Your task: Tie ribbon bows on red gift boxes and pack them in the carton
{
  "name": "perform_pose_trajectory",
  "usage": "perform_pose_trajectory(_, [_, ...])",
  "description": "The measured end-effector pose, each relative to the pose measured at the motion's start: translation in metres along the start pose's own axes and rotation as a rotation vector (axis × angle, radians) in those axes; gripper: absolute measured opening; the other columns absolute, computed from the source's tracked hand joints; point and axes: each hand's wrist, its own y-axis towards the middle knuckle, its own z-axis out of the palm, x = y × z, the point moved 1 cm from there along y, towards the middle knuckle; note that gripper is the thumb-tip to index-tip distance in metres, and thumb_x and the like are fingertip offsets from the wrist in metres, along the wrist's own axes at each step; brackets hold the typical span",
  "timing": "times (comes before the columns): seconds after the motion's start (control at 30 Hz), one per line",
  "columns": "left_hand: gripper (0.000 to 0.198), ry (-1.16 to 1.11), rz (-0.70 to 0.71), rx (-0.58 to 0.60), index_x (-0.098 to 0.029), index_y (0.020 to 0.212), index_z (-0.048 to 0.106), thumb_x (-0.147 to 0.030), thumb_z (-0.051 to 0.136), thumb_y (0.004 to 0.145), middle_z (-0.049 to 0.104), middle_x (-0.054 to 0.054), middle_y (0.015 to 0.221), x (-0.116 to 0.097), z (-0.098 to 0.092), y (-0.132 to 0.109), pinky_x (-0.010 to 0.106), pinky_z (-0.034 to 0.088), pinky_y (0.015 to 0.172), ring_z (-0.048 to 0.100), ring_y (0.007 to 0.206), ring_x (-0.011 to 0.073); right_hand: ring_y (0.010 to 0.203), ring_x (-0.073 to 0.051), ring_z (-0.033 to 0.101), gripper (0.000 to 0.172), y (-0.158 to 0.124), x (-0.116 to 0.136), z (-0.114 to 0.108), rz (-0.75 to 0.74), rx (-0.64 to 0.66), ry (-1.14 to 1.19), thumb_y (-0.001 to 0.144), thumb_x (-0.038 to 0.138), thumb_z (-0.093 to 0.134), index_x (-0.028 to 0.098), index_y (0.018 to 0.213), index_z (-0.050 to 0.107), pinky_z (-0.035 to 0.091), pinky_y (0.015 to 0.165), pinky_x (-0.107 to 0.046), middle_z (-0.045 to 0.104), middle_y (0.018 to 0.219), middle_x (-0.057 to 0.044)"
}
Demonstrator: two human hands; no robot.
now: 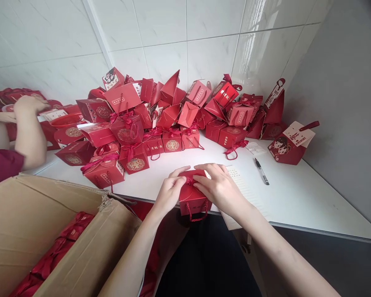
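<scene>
- Head view: box (pixel 195 201) between both hands, at table's (pixel 299 194) near edge.
- Left hand (pixel 170 190): thumb and finger pinched on ribbon (pixel 189 180) atop box.
- Right hand (pixel 219 182): fingertips clamped on same ribbon.
- Pad (pixel 245 192) beneath right forearm; pen (pixel 261 171) right of right hand.

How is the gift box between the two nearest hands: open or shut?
The gift box looks shut: its top lies folded over, with the left hand and right hand at the ribbon there.
</scene>
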Motion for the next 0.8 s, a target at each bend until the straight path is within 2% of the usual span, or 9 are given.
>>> perform_pose_trajectory(0.17, [0.035,-0.052,-0.014,-0.008,-0.019,0.113,0.062,-0.026,0.038,0.088,0.05,0.004,0.137,0.0036,0.0014,0.0002,0.028,0.035,0.103,0.045,0.125,0.0184,0.084,-0.022,0.058,0.014,-0.0023,0.0001,-0.001,-0.005,-0.051,-0.01,0.089,0.018,0.052,0.016,0.081,0.063,0.043,0.074,-0.037,0.064,0.095,-0.011])
perform_pose_trajectory(0.3, [0.037,-0.054,-0.025,-0.005,-0.019,0.113,0.061,-0.025,0.035,0.088,0.049,0.003,0.138,0.0045,0.0022,0.0003,0.027,0.035,0.102,0.046,0.125,0.0181,0.085,-0.021,0.057,0.016,-0.0031,-0.0006,-0.0006,-0.025,-0.054,-0.002,0.09,0.018,0.052,0.017,0.081,0.066,0.042,0.076,-0.037,0.065,0.097,-0.009])
perform_pose_trajectory(0.4, [0.037,-0.05,-0.022,-0.001,-0.018,0.111,0.063,-0.026,0.036,0.088,0.047,0.002,0.14,0.005,0.001,0.0007,0.025,0.034,0.103,0.042,0.128,0.0182,0.084,-0.021,0.056,0.017,-0.0019,-0.0006,-0.0006,-0.031,-0.062,-0.011,0.09,0.018,0.053,0.017,0.081,0.068,0.042,0.074,-0.037,0.065,0.097,-0.009])
perform_pose_trajectory(0.57, [0.043,-0.072,-0.022,0.013,-0.017,0.126,0.054,-0.026,0.037,0.088,0.043,0.002,0.143,0.0081,-0.0021,0.0014,0.028,0.026,0.111,0.035,0.134,0.0179,0.082,-0.02,0.055,0.018,-0.0001,0.0002,0.0004,-0.026,-0.088,-0.013,0.089,0.017,0.053,0.017,0.081,0.069,0.042,0.074,-0.036,0.065,0.095,-0.009])
perform_pose_trajectory(0.8, [0.042,-0.047,-0.006,0.03,-0.019,0.124,0.056,-0.024,0.037,0.087,0.044,0.0,0.142,0.0072,-0.0004,0.0009,0.028,0.024,0.112,0.032,0.136,0.0172,0.079,-0.019,0.054,0.02,0.0016,0.0008,0.001,-0.057,-0.013,-0.04,0.089,0.012,0.051,0.016,0.077,0.067,0.038,0.075,-0.035,0.063,0.093,-0.008])
